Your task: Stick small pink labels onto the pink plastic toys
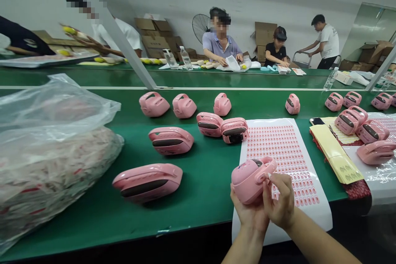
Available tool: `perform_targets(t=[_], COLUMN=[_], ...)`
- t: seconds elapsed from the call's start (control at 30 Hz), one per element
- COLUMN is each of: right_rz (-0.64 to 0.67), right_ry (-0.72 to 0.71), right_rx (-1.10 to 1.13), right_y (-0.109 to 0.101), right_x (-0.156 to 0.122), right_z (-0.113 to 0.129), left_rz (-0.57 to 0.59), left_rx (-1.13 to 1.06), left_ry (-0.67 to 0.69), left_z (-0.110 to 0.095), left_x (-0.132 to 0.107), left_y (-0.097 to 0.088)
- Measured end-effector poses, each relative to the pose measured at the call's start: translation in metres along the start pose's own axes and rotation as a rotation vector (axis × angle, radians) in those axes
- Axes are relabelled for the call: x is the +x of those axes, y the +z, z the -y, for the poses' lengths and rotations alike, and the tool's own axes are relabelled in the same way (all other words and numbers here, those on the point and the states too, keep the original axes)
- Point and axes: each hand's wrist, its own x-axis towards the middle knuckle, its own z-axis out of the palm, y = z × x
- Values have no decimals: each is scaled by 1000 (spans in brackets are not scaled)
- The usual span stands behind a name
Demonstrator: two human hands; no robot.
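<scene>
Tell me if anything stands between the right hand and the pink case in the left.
Nothing visible blocks it: the right hand is at the handle of the pink case, which the left hand supports. A pale bit at the right fingertips is too small to identify.

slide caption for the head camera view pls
Left hand cradles a rounded pink plastic object; right hand at its handle, over a white sheet of pink oval stickers.

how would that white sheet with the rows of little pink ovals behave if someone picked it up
The white sheet is probably floppy, as its near end overhangs the green table and looks curved. It's likely light, since it appears thin. Its glossy sheen suggests it might slide easily.
</scene>
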Motion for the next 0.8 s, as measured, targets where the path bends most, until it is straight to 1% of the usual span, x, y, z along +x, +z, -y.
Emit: perform_targets(t=[0.03,0.1,0.13,0.27,0.33,0.43,0.5,0.57,0.67,0.73,0.8], right_rz=[26,69,87,165,209,244,263,326,459,503,522], right_ry=[-24,6,56,345,445,549,601,603,492,386,298], right_rx=[-16,-41,-40,55,109,161,149,117,74,36,3], right_y=[-3,-7,-8,-4,-2,-9,-24,-45,-74,-85,-88], right_x=[1,3,4,6,5,-3,-16,-34,-62,-75,-84], right_z=[-3,-8,-10,-10,-12,-21,-31,-40,-43,-40,-35], left_rz=[7,-12,-30,-118,-140,-97,-65,-34,-14,-8,-12], left_rx=[-7,-32,-40,-1,31,76,108,132,159,181,207], left_ry=[7,28,39,74,93,119,146,189,251,243,200], left_z=[-1,-1,0,4,5,1,-5,-12,-20,-22,-24], left_x=[0,0,0,-2,-3,-3,0,4,11,14,15], left_y=[0,2,3,6,7,4,-2,-11,-29,-40,-48])
